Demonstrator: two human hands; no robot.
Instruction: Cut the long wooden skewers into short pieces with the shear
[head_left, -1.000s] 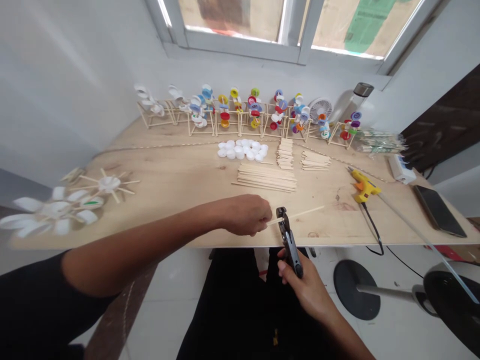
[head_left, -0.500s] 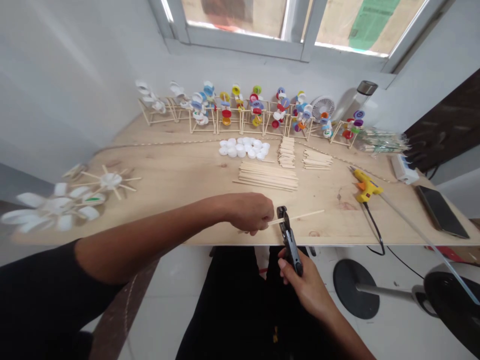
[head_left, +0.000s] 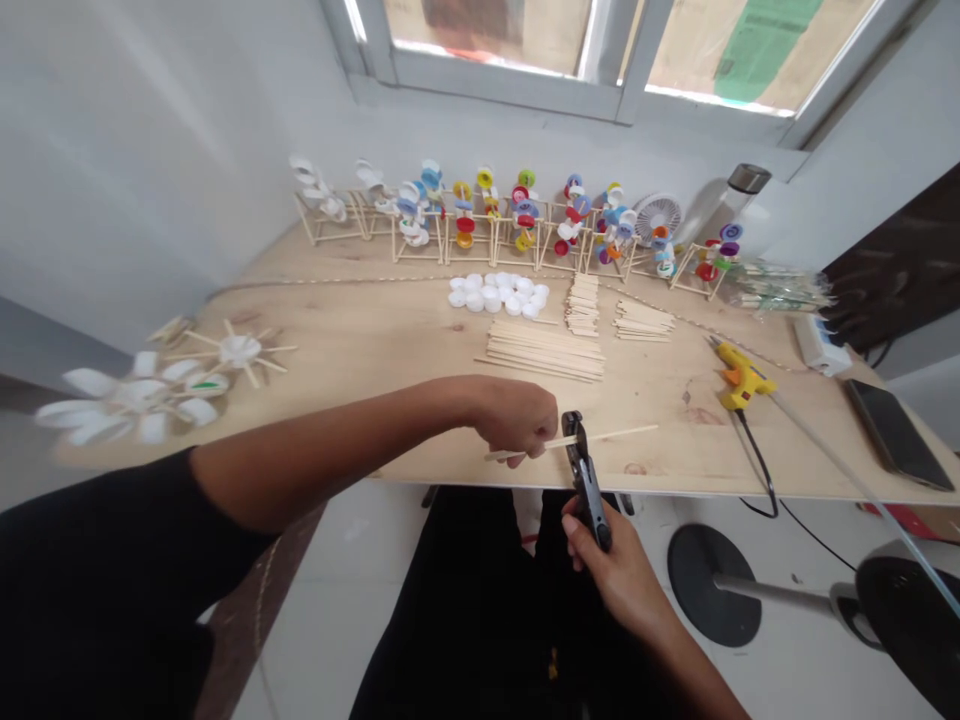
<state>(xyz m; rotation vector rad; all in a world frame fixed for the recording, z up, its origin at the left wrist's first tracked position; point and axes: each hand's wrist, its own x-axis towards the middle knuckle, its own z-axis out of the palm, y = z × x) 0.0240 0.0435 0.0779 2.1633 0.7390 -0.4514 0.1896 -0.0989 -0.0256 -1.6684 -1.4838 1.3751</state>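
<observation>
— One stick (head_left: 607, 436): thin, pale wood, level over the table (head_left: 375, 350) front edge; left hand (head_left: 521, 420) fingers pinched on it.
— Right hand (head_left: 611, 570) clamped on black cutters (head_left: 586, 480); jaws at stick; no writing legible.

A pale wooden table (head_left: 360, 340) fills the middle of the frame. Along its far edge, under a window (head_left: 600, 50), stands a row of small stick frames with coloured bottle caps (head_left: 517, 215). Below them lie white caps (head_left: 499, 295) and bundles of sticks (head_left: 547, 350). A yellow glue gun (head_left: 741, 375) sits at right, a dark phone (head_left: 896, 435) at far right. White cap pinwheels (head_left: 157, 390) lie at left.
</observation>
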